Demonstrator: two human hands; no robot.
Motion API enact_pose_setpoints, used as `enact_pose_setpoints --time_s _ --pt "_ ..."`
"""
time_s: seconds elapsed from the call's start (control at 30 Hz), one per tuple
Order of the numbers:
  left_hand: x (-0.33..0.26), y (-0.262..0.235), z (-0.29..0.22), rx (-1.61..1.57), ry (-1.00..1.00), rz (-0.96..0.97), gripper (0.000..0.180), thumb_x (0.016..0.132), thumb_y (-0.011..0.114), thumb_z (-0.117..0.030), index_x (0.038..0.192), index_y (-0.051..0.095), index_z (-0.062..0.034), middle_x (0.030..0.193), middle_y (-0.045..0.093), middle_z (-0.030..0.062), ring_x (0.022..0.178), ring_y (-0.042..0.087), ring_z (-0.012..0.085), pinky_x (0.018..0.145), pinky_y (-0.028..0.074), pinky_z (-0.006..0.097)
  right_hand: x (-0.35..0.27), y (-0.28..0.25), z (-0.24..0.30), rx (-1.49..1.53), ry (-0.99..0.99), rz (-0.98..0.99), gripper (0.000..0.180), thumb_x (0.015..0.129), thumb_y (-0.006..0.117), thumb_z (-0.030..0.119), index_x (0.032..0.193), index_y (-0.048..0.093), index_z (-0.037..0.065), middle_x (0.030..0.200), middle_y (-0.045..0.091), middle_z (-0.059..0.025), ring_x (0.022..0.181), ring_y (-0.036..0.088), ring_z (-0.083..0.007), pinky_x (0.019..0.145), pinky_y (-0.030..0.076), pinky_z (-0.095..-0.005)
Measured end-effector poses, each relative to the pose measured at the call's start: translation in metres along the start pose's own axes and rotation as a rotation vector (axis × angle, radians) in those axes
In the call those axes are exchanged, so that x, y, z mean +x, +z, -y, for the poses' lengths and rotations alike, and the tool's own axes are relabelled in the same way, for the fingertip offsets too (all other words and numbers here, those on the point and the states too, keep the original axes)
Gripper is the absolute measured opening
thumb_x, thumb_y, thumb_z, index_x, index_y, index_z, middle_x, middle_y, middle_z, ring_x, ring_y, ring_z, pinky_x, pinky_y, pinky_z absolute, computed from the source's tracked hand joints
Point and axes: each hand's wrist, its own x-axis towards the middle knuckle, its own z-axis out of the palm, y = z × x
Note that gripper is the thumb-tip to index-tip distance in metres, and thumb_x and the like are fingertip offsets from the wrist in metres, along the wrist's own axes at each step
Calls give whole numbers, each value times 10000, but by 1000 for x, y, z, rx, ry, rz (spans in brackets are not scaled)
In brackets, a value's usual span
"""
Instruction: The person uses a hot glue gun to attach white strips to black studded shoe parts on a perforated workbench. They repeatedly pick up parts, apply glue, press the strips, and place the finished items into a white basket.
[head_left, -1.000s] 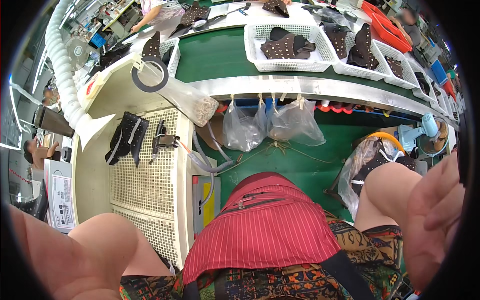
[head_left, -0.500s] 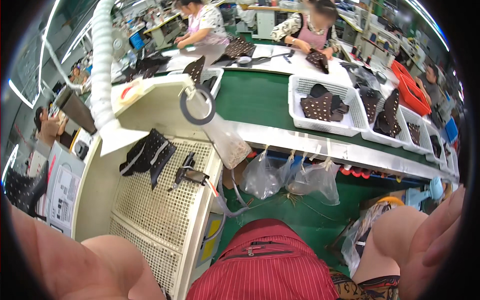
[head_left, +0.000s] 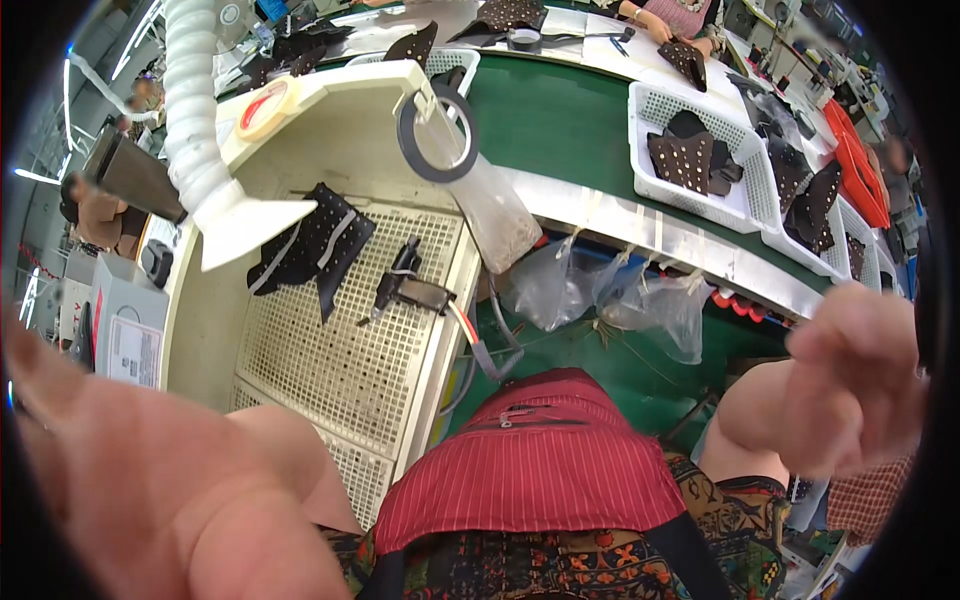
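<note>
My left hand [head_left: 180,480] is raised very close at the lower left, with its fingers cut off by the dark rim. My right hand [head_left: 850,380] is up at the right, blurred, its fingers loosely bent and apart with nothing visible between them. Neither hand touches the work. Black dotted cut pieces [head_left: 335,240] with grey strips lie on the cream grid [head_left: 300,370] of a booth. Beside them rests a black hand tool [head_left: 405,285] with a hose and coloured wires.
A tape roll [head_left: 438,130] hangs on the booth's corner beside a clear plastic tube [head_left: 495,220]. A green conveyor [head_left: 550,120] carries white baskets [head_left: 700,210] of brown dotted pieces. Plastic bags [head_left: 660,310] hang below its metal edge. A co-worker [head_left: 670,20] handles a piece across the conveyor.
My view has tilted down, so the booth and conveyor sit higher. My right hand has come further into view with its fingers bent. The cut pieces and tool have not moved.
</note>
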Motion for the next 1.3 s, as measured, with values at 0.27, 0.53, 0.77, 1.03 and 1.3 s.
enact_pose_setpoints --time_s 0.27,0.53,0.77,1.03,1.3 --pt "-104 103 84 24 -609 316 526 718 682 -37 1221 534 -3 1286 496 210 1186 484 330 1015 350 416 -65 66 -170 241 808 351 119 868 587 52 790 636 -23 705 579 -34 587 504 -70 527 390 -211" --pt "-66 155 169 583 -530 434 390 793 641 -119 1174 583 -62 1313 496 155 1192 481 335 1033 297 497 -113 203 -331 473 1059 708 193 867 598 119 1029 623 16 893 639 -50 788 585 -102 721 480 -241" --pt "-49 169 228 545 -949 708 220 789 655 -169 993 677 -90 811 666 46 819 610 240 1033 328 452 -122 294 -386 569 946 917 226 878 588 111 1079 596 9 889 603 -15 761 547 -74 686 465 -234" --pt "-43 182 235 671 -978 758 167 750 676 -160 897 695 -81 614 604 36 624 544 218 864 403 362 -126 312 -415 578 1004 1088 275 849 600 128 1094 608 3 939 604 -70 757 562 -121 711 481 -277" --pt "-41 183 234 715 -978 719 164 772 668 -197 910 678 -109 627 623 21 665 575 257 912 388 402 -100 377 -481 574 983 870 540 830 591 91 1321 383 8 844 613 -82 693 595 -133 640 487 -276"
